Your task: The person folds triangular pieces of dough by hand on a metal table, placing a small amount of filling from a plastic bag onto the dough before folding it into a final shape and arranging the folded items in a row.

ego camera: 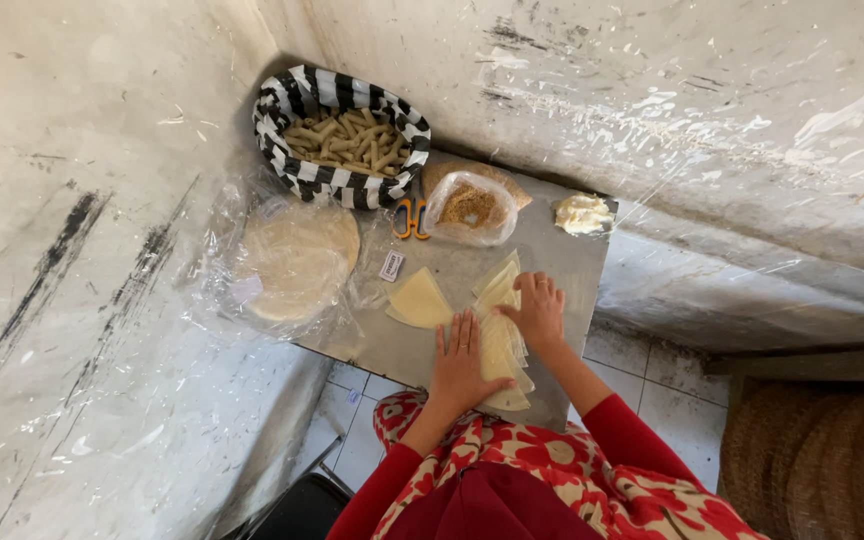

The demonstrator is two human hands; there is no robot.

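Pale triangular pastry sheets (501,338) lie in a fanned stack on a small grey metal table (452,268). My left hand (462,360) rests flat on the table with its fingers on the stack's left edge. My right hand (536,308) presses on the upper part of the stack, fingers curled on a sheet. A separate folded wedge of pastry (419,300) lies just left of the stack, apart from both hands.
A black-and-white striped bag of rolled pastries (344,135) stands at the far left corner. Round pastry sheets in clear plastic (297,260), orange-handled scissors (410,218), a bag of brown filling (470,208) and a white lump (583,213) sit about. Rough plastered walls close in. A woven basket (817,460) stands at right.
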